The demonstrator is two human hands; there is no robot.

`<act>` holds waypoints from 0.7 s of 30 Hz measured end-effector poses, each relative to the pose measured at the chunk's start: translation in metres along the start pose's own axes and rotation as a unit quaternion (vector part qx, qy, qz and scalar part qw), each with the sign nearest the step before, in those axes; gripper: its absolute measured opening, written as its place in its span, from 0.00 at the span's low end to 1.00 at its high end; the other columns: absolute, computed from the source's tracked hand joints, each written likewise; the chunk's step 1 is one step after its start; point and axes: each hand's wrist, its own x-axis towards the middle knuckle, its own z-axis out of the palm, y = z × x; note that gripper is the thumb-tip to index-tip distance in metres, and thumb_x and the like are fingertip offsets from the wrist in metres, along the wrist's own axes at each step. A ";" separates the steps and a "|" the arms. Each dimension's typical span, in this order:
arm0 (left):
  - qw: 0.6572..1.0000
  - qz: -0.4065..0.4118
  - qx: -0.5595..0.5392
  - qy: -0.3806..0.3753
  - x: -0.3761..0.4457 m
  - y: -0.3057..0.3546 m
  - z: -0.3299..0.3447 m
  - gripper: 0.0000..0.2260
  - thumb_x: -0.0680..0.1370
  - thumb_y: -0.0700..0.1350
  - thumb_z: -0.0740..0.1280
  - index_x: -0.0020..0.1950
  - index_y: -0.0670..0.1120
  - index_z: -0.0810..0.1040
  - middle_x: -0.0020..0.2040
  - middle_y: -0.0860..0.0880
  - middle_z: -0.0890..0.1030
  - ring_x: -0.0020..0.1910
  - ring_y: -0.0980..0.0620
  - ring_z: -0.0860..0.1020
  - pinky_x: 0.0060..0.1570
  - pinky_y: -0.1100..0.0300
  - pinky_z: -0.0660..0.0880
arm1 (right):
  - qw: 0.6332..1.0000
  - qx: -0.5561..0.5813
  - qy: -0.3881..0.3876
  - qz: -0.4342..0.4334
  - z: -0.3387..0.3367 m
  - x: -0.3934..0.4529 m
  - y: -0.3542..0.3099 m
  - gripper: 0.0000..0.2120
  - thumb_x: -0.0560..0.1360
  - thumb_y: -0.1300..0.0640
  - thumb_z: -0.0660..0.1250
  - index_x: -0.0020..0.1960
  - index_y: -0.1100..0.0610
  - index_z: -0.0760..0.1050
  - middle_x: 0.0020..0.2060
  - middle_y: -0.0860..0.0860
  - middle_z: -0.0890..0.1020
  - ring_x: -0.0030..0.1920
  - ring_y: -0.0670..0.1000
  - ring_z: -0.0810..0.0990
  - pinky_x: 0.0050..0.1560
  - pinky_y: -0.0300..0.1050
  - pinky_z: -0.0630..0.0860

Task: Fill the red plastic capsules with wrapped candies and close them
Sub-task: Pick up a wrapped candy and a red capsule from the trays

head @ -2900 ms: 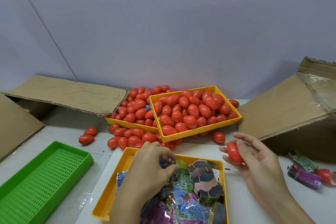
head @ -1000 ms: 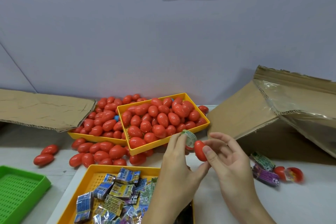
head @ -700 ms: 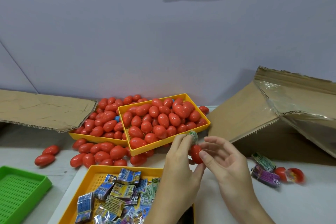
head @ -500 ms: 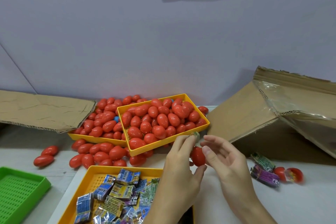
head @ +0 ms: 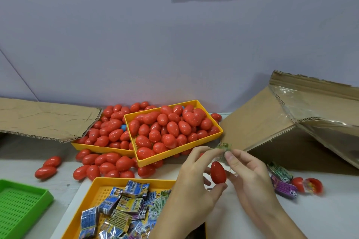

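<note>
A tilted cardboard box [head: 275, 122] was seen at the right, its flap reaching down to the table [head: 320, 217]; a flattened cardboard sheet [head: 44, 118] was laid at the left. Two yellow trays of red capsules [head: 171, 130] were stacked askew at the back, with loose capsules spilled in front. A near yellow tray [head: 101, 190] was loaded with wrapped candies [head: 124, 202], its right end blocked by the left forearm. A green perforated tray [head: 23, 205] was cut off at the lower left. Spare wrappers and an opened capsule [head: 310, 185] were left beside the box. One red capsule [head: 218, 172] was held between both hands above the table: left hand [head: 194, 182] curled round it, thumb under; right hand [head: 246, 176] pinching a green wrapped candy [head: 224, 147] at the capsule's top.
</note>
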 end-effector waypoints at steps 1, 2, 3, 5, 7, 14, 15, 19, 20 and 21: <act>1.000 -0.010 -0.003 0.006 0.000 0.000 -0.001 0.32 0.69 0.40 0.76 0.64 0.65 0.69 0.59 0.64 0.72 0.52 0.59 0.77 0.41 0.68 0.76 | 1.000 0.016 0.014 0.001 -0.002 0.002 -0.001 0.12 0.69 0.54 0.68 0.46 0.61 0.82 0.46 0.61 0.83 0.46 0.55 0.82 0.50 0.51 0.77; 1.000 -0.024 -0.007 0.017 0.001 0.000 -0.003 0.32 0.69 0.40 0.77 0.63 0.66 0.67 0.57 0.64 0.73 0.52 0.58 0.78 0.41 0.67 0.76 | 0.999 0.028 0.028 0.001 -0.004 0.003 -0.002 0.12 0.69 0.55 0.68 0.46 0.63 0.81 0.45 0.63 0.82 0.46 0.56 0.80 0.50 0.52 0.76; 0.999 -0.038 -0.013 0.031 0.001 0.000 -0.004 0.31 0.69 0.40 0.77 0.59 0.66 0.65 0.55 0.63 0.75 0.51 0.58 0.78 0.41 0.65 0.76 | 0.999 0.030 0.041 -0.001 -0.006 0.004 -0.003 0.12 0.69 0.55 0.68 0.46 0.63 0.80 0.45 0.64 0.82 0.46 0.56 0.80 0.49 0.51 0.76; 0.997 -0.054 -0.021 0.060 0.002 -0.001 -0.007 0.26 0.69 0.41 0.78 0.53 0.61 0.67 0.50 0.63 0.78 0.50 0.59 0.79 0.40 0.65 0.75 | 0.998 0.013 0.054 -0.010 -0.011 0.007 -0.005 0.12 0.68 0.55 0.68 0.45 0.63 0.81 0.46 0.64 0.83 0.48 0.58 0.81 0.47 0.49 0.76; 0.995 -0.060 -0.029 0.078 0.002 0.001 -0.011 0.20 0.69 0.42 0.78 0.51 0.58 0.72 0.48 0.63 0.79 0.49 0.60 0.79 0.40 0.65 0.74 | 0.999 -0.005 0.048 -0.025 -0.013 0.008 -0.007 0.09 0.68 0.55 0.68 0.42 0.60 0.82 0.43 0.63 0.84 0.48 0.59 0.82 0.46 0.49 0.76; 0.981 -0.105 -0.144 0.077 0.001 0.007 -0.016 0.18 0.74 0.38 0.74 0.58 0.58 0.80 0.51 0.60 0.82 0.48 0.53 0.83 0.47 0.58 0.81 | 0.992 -0.094 0.010 -0.078 -0.015 0.006 -0.009 0.09 0.66 0.51 0.70 0.44 0.53 0.84 0.38 0.57 0.85 0.41 0.54 0.83 0.40 0.44 0.80; 0.980 -0.106 -0.152 0.075 0.001 0.007 -0.017 0.18 0.74 0.37 0.74 0.58 0.57 0.80 0.51 0.59 0.82 0.47 0.52 0.83 0.48 0.56 0.81 | 0.991 -0.102 0.007 -0.081 -0.015 0.005 -0.010 0.09 0.66 0.51 0.70 0.44 0.53 0.84 0.38 0.57 0.85 0.40 0.52 0.83 0.39 0.42 0.80; 0.982 -0.099 -0.148 0.069 0.001 0.007 -0.017 0.16 0.74 0.36 0.74 0.55 0.55 0.80 0.50 0.58 0.82 0.49 0.53 0.82 0.48 0.57 0.81 | 0.987 -0.132 -0.003 -0.087 -0.016 0.004 -0.010 0.10 0.67 0.53 0.70 0.45 0.56 0.83 0.39 0.55 0.86 0.43 0.55 0.83 0.37 0.41 0.81; 0.982 -0.098 -0.147 0.066 0.001 0.007 -0.018 0.16 0.74 0.36 0.73 0.54 0.56 0.80 0.50 0.58 0.83 0.50 0.54 0.82 0.48 0.58 0.81 | 0.987 -0.134 -0.007 -0.088 -0.016 0.004 -0.011 0.11 0.67 0.53 0.70 0.46 0.57 0.83 0.40 0.56 0.85 0.44 0.56 0.83 0.37 0.41 0.81; 0.983 -0.098 -0.145 0.061 0.001 0.007 -0.018 0.17 0.74 0.35 0.73 0.54 0.56 0.80 0.50 0.58 0.83 0.50 0.54 0.81 0.48 0.59 0.81 | 0.987 -0.137 -0.012 -0.089 -0.016 0.004 -0.011 0.12 0.67 0.53 0.69 0.47 0.59 0.82 0.40 0.56 0.85 0.44 0.57 0.83 0.38 0.42 0.81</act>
